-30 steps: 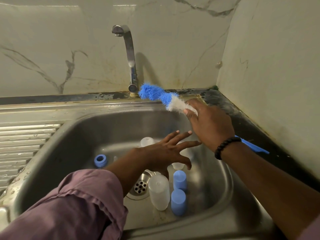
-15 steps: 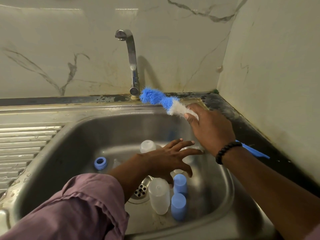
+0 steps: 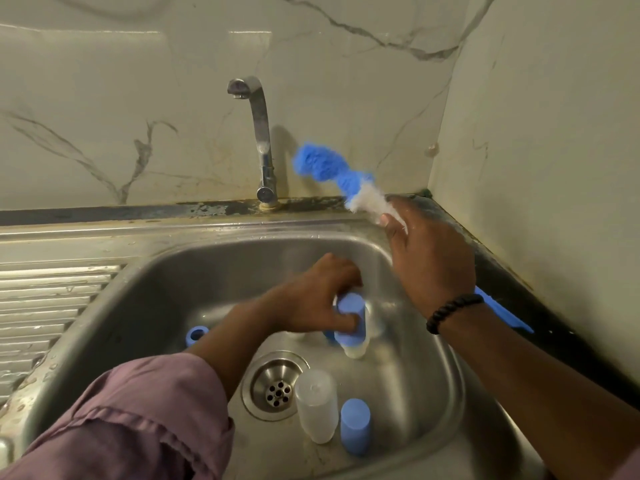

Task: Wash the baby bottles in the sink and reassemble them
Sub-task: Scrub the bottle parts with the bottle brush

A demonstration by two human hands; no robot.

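My left hand (image 3: 317, 299) grips a blue bottle cap (image 3: 353, 318) above the basin of the steel sink (image 3: 166, 292). My right hand (image 3: 429, 258) holds a bottle brush with blue and white bristles (image 3: 329, 171), raised over the sink's back right corner; its blue handle (image 3: 502, 311) sticks out behind my wrist. A clear bottle (image 3: 317, 405) and a second blue cap (image 3: 355, 426) stand near the drain (image 3: 275, 386). A blue ring (image 3: 196, 336) lies at the left of the basin. A clear piece (image 3: 355, 351) sits under the held cap.
The tap (image 3: 258, 133) stands at the back with no water running. A ribbed draining board (image 3: 45, 306) lies to the left. A dark counter strip (image 3: 512, 289) and a wall close in on the right.
My left hand has dropped into the basin and closed on a blue cap, lifting it. My right hand has raised the brush higher toward the back wall.
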